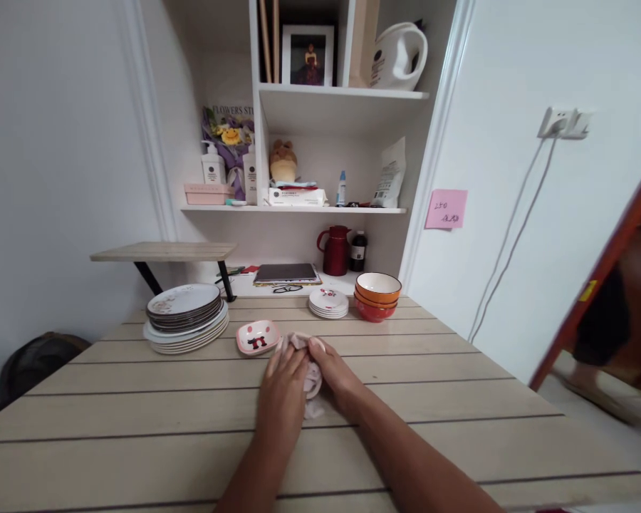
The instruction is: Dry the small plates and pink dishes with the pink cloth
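Observation:
In the middle of the table, a pale cloth (313, 409) is bunched in and around a small round dish (316, 390), whose rim shows only in part. My left hand (287, 374) lies over the cloth on the dish's left side, its fingers closed together on the fabric. On the other side, my right hand (332, 363) grips the dish's edge, with thumb and fingers bent over it and the cloth. Just left of my hands sits a pink-rimmed square dish (258, 337) with a red and black cartoon figure in it.
Stacked plates (186, 320) stand at the left beside a small raised shelf (165, 251). Small plates (328, 304) and nested orange and red bowls (377, 296) are at the back right. Behind are a laptop (287, 273), glasses and a red jug (336, 251). Another person's leg (592, 349) shows in the doorway.

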`<control>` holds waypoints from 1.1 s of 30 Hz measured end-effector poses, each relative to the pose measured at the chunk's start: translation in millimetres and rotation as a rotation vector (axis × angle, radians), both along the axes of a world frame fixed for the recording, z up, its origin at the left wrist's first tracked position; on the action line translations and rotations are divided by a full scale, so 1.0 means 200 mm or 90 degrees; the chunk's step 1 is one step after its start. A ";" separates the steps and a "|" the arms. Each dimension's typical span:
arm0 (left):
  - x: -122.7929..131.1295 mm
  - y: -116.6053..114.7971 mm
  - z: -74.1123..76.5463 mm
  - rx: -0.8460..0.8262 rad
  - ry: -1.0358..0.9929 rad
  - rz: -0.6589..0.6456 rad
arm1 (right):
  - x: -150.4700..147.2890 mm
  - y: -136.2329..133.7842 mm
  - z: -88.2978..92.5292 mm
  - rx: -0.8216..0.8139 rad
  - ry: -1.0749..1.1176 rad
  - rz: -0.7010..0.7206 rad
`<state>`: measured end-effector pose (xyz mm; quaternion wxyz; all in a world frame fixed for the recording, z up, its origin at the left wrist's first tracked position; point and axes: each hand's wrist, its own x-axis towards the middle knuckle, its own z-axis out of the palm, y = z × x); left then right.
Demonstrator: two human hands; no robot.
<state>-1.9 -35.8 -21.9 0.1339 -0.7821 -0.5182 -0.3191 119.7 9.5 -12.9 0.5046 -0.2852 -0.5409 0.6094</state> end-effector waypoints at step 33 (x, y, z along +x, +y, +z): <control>-0.08 0.00 -0.01 0.088 -0.339 -0.019 | 0.05 -0.02 0.03 0.453 -0.450 -0.180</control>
